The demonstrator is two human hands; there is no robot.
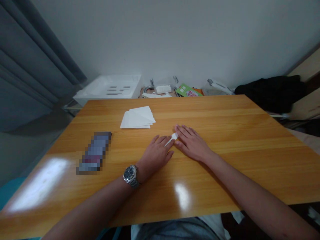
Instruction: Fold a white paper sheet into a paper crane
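Between my hands a small folded-looking white paper piece [174, 136] lies on the wooden table [212, 116]. Its narrow end goes under the fingers of my left hand [158, 151], so part of it is hidden. That hand rests palm down with its fingers stretched out, and a metal wristwatch [130, 174] is on its wrist. My right hand [193, 141] also lies flat on the table, fingers extended, with its fingertips at the wider end of the paper. Farther back, to the left of my right hand, is a fanned stack of white paper sheets [137, 117].
A phone-like device [96, 151], blurred out, lies on the left of the table. Beyond the far edge are a white plastic tray [107, 86], a green packet [187, 90] and other clutter. Dark cloth [270, 91] is at the right, a grey curtain [27, 60] at the left.
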